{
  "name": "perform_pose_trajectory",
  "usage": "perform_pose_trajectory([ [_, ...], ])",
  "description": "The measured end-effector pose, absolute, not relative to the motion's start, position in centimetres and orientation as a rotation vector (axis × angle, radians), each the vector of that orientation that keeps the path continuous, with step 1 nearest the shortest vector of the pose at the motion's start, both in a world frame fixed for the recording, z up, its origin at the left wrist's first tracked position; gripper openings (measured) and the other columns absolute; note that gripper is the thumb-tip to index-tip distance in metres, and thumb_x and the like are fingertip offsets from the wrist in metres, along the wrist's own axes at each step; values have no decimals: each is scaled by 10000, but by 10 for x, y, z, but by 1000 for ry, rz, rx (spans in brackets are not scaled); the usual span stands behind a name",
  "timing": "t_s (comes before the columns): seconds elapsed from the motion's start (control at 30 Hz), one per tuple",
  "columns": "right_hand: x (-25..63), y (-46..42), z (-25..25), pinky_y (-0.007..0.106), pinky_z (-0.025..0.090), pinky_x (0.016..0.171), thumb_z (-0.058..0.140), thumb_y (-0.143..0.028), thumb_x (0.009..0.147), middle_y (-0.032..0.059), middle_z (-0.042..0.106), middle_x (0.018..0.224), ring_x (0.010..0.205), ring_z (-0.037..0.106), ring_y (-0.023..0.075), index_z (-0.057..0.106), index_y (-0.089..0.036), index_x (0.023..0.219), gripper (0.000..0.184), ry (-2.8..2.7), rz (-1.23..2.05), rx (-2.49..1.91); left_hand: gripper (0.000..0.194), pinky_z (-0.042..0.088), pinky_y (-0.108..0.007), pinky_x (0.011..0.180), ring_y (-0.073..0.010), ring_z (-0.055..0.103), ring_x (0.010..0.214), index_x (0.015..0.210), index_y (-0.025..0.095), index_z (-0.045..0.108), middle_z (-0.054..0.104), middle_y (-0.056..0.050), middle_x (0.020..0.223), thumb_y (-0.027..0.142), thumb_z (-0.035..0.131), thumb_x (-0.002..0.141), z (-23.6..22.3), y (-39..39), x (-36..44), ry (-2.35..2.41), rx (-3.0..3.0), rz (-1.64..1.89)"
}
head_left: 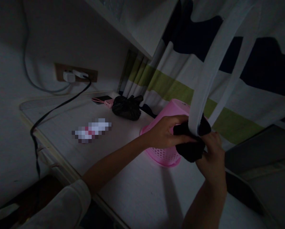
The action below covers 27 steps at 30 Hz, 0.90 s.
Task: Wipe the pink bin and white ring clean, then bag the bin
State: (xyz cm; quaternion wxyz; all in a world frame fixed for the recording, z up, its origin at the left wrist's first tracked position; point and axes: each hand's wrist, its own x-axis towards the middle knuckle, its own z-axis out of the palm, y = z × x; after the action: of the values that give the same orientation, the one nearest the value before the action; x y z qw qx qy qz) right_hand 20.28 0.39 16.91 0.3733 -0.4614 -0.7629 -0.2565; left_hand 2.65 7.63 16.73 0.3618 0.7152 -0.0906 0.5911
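Note:
Both hands are raised over the right part of the desk, closed on a small piece of black cloth (190, 151). My left hand (163, 130) grips its left side, thumb and fingers pressing from either side. On its right side is my right hand (211, 152), with its fingers curled and partly hidden. A white band (204, 79) rises from the black cloth and bends over in a loop near the top; whether it is a soft strap or a rigid piece, I cannot tell. Behind my left hand, a pink plastic basket with holes (165, 156) stands upside down on the desk.
On the white desk (132, 178) lie a knotted black plastic bag (126, 108), a pink device with a wrist loop (109, 103), a dark flat object (100, 99) and a blurred-out item (92, 130). A wall socket (76, 73) has plugged cables. A striped curtain (175, 86) hangs behind.

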Motion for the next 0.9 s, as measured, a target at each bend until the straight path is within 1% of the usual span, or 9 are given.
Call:
perform_pose_trajectory([
  [0.13,218,4,169,559,350,963,520,-364,850,103,550,1198,1189,447,303,520,-248,1197,366,-2048,-655,-1196,303,463,-288,911,-169,623,960,966,130,630,681,-60,979,272,708,710,171,79,16,-263,1881,1493],
  [0.23,229,4,170,530,328,1010,546,-342,849,104,483,1307,1274,370,295,473,-253,1264,430,-2114,-650,-1156,301,458,-295,923,-169,620,978,973,152,630,680,-43,977,266,713,707,172,82,11,-311,1852,1482],
  [0.3,235,4,171,499,327,1025,541,-306,858,96,469,1328,1281,367,275,459,-257,1286,438,-2127,-657,-1153,311,460,-298,923,-167,619,981,987,166,628,678,-36,981,284,712,712,171,85,10,-349,1812,1473],
  [0.43,241,3,173,450,383,978,527,-262,868,71,545,1238,1193,452,242,492,-274,1266,400,-2128,-676,-1142,315,450,-310,948,-165,611,1000,995,188,627,669,-25,1008,327,704,723,168,87,13,-360,1739,1471],
  [0.53,243,2,173,460,401,932,551,-262,855,66,592,1153,1113,497,247,521,-278,1238,385,-2142,-711,-1142,341,441,-323,967,-164,609,1000,1001,193,621,663,-17,998,341,716,710,167,87,16,-359,1694,1481],
  [0.7,244,1,173,482,388,911,542,-257,861,66,610,1092,1048,521,246,550,-269,1175,314,-2146,-773,-1139,403,443,-321,960,-161,606,987,1024,194,608,655,-17,987,368,735,683,165,88,21,-363,1672,1471],
  [0.9,235,-4,174,537,334,969,523,-264,867,56,612,1013,977,544,231,577,-259,1085,224,-2122,-778,-1134,386,443,-306,937,-160,604,984,1026,161,602,657,-44,1002,308,730,692,164,87,26,-351,1739,1462],
])
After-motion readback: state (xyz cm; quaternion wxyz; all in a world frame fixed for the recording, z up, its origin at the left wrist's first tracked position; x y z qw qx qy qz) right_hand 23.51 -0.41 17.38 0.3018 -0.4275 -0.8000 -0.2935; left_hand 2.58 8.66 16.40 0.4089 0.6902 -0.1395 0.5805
